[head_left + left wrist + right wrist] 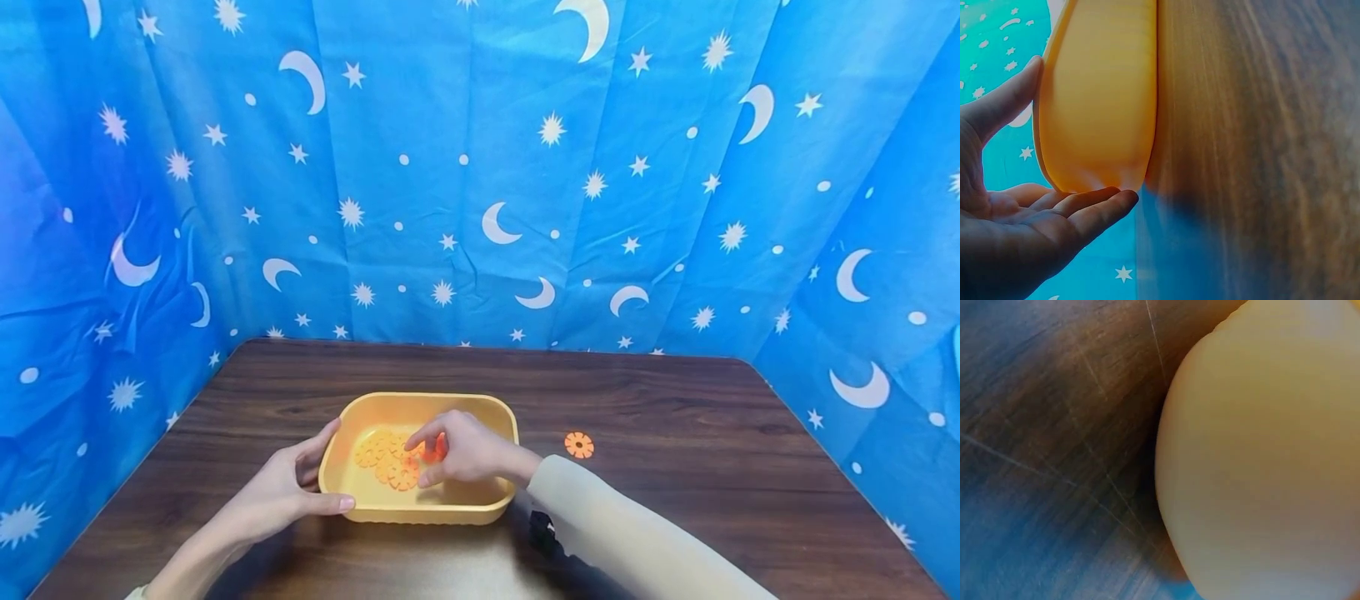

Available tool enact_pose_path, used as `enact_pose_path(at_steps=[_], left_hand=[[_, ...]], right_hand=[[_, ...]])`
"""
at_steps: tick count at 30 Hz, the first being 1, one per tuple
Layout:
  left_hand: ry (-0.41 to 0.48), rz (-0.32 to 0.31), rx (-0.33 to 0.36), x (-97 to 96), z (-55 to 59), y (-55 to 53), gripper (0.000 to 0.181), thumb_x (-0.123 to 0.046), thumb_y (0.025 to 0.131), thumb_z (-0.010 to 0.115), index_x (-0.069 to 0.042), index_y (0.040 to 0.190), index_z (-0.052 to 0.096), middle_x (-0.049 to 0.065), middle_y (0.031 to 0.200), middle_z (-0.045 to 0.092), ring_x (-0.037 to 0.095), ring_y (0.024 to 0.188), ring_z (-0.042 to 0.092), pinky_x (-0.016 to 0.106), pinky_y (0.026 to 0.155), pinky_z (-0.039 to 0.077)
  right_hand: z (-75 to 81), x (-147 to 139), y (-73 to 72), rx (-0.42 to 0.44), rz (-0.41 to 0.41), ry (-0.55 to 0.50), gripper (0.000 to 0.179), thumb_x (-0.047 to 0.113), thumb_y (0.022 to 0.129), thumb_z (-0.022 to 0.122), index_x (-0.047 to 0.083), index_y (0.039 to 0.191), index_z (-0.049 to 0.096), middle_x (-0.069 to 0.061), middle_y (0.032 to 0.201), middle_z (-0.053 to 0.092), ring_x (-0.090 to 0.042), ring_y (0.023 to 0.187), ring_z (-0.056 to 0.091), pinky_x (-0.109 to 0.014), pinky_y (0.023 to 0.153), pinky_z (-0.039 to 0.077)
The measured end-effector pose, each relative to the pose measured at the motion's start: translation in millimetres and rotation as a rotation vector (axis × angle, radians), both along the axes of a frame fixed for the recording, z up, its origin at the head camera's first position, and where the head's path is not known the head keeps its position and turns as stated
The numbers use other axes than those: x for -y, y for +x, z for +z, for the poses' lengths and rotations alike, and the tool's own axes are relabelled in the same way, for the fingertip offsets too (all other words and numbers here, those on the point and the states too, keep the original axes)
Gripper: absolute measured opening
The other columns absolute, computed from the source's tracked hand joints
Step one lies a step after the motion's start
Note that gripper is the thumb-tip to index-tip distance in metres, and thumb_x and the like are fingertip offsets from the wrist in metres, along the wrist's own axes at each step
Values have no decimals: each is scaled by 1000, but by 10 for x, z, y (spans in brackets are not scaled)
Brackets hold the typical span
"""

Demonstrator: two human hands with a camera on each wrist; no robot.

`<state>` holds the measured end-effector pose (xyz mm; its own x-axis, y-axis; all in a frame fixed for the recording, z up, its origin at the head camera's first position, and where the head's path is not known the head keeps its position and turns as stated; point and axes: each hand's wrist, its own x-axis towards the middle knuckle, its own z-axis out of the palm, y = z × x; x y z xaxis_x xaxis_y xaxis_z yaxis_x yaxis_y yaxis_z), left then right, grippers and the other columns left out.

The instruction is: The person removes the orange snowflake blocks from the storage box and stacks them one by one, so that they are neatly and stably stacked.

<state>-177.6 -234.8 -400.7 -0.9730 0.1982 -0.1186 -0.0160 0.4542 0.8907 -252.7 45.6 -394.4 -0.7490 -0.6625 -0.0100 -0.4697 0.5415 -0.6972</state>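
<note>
A yellow plastic tub (423,515) stands on the table with several orange notched discs (372,450) lying in its left half. My left hand (272,492) holds the tub's left end, thumb at the near corner and fingers along the side. In the left wrist view, the thumb and fingers of the left hand (1035,212) touch the tub wall (1100,106). Inside the tub is my right hand (467,450), its curved fingers around a redder orange disc (435,450), partly hidden by the hand. The right wrist view shows the tub's outer wall (1260,456) and no fingers.
One orange notched disc (579,445) lies on the dark wooden table (675,467), right of the tub. A small black object (543,532) shows under the right sleeve (600,517). Blue cloth (465,183) with moons and stars hangs behind and beside the table.
</note>
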Motion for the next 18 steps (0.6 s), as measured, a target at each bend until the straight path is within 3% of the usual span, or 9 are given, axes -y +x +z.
enact_pose_path(at_steps=[8, 18], left_hand=[[-12, -6, -6, 14, -2, -2, 115, -24, 82, 93, -1, 167, 19, 31, 162, 36, 49, 139, 50, 56, 104, 51], [0, -8, -2, 19, -16, -3, 115, -24, 82, 93, -2, 167, 20, 30, 163, 35, 49, 138, 51, 54, 103, 53]], right_hand=[[-94, 63, -75, 27, -14, 4, 45, 16, 77, 97, 16, 119, 81, 1, 93, 69, -14, 85, 57, -28, 76, 47], [-98, 132, -100, 26, 7, 12, 40, 13, 78, 96, 17, 115, 83, -1, 93, 67, -18, 89, 57, -26, 75, 46]])
